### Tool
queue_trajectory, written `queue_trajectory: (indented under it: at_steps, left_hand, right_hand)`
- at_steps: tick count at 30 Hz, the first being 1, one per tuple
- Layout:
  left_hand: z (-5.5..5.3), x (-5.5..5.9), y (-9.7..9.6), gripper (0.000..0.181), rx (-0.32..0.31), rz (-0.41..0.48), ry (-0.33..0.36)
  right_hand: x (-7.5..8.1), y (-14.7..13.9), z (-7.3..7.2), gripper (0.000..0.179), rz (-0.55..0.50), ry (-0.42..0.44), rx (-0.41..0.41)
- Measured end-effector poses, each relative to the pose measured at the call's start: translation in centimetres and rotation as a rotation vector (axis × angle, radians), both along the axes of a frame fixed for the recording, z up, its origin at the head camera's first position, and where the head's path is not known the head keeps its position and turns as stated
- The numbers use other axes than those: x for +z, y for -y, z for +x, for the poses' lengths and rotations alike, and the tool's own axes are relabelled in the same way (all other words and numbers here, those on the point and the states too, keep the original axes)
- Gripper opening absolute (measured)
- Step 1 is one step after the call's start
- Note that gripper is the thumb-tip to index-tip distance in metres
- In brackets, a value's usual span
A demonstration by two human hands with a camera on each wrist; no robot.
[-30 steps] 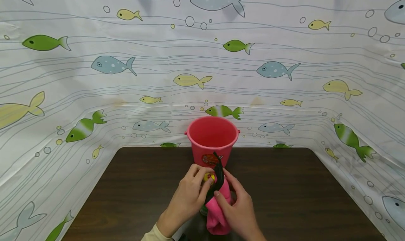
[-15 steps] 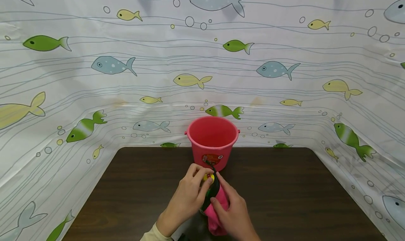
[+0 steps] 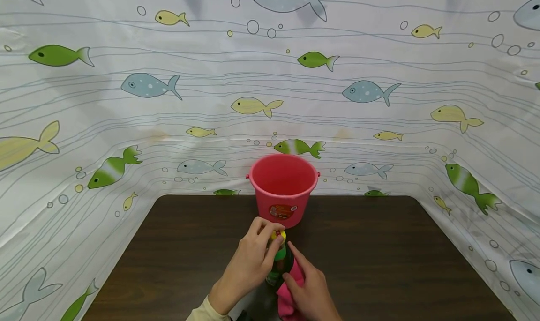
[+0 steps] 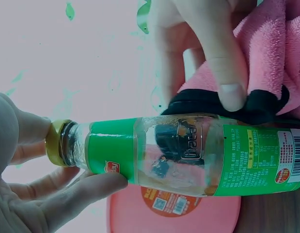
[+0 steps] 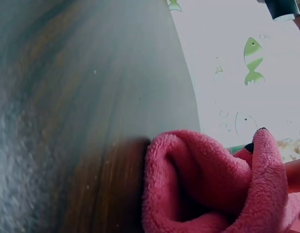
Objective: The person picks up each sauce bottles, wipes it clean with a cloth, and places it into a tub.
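A clear glass bottle (image 4: 174, 167) with green labels and a yellow cap (image 4: 54, 145) stands upright on the table in the head view. My left hand (image 3: 251, 253) holds it at the cap and neck, fingers and thumb curled round the top. My right hand (image 3: 311, 283) pinches a pink fluffy cloth (image 3: 288, 302) with a black edge (image 4: 203, 104). That edge lies against the bottle's side in the left wrist view. Folds of the cloth (image 5: 203, 170) hang at the table in the right wrist view. The lower bottle is partly hidden by the cloth and left hand.
A pink bucket (image 3: 283, 197) stands just behind the bottle, its mouth facing up. The dark wooden table (image 3: 379, 255) stretches to both sides. A white fish-patterned sheet (image 3: 202, 54) encloses the back and sides.
My right hand has moved the cloth down and a little left along the bottle's right side. The black edge no longer rises before the bucket. The left hand stays on the cap.
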State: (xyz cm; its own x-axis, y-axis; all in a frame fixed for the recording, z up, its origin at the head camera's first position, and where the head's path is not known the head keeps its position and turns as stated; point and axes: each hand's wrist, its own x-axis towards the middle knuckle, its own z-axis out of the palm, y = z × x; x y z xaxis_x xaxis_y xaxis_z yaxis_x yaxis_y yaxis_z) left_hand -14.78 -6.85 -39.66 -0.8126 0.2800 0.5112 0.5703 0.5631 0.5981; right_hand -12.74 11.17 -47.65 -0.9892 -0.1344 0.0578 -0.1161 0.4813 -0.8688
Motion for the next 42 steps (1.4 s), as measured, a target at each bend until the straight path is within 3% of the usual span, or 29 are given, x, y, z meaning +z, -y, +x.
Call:
queue_trajectory:
  at_steps: [11,19,29,34,42]
  left_hand:
    - [0.1,0.1,0.1,0.020,0.012,0.000,0.029]
    - [0.1,0.1,0.1,0.019,0.012,-0.002,0.030]
    - [0.3,0.1,0.0,0.020,0.002,0.014,0.039]
    - [0.3,0.0,0.0,0.022,0.003,0.026,0.020]
    - [0.3,0.2,0.2,0.027,-0.015,0.035,0.058]
  right_hand:
    - [-1.0,-0.6,-1.0,0.067,0.084,0.037,0.040]
    - [-0.8,-0.6,-0.9,0.066,0.017,0.069,0.022]
    - [1.0,-0.4,-0.4,0.062,-0.090,-0.019,-0.071]
    - [2.3,-0.2,-0.1,0.059,-0.172,-0.020,-0.108]
    - [4.8,-0.2,0.2,0.056,-0.349,-0.054,-0.120]
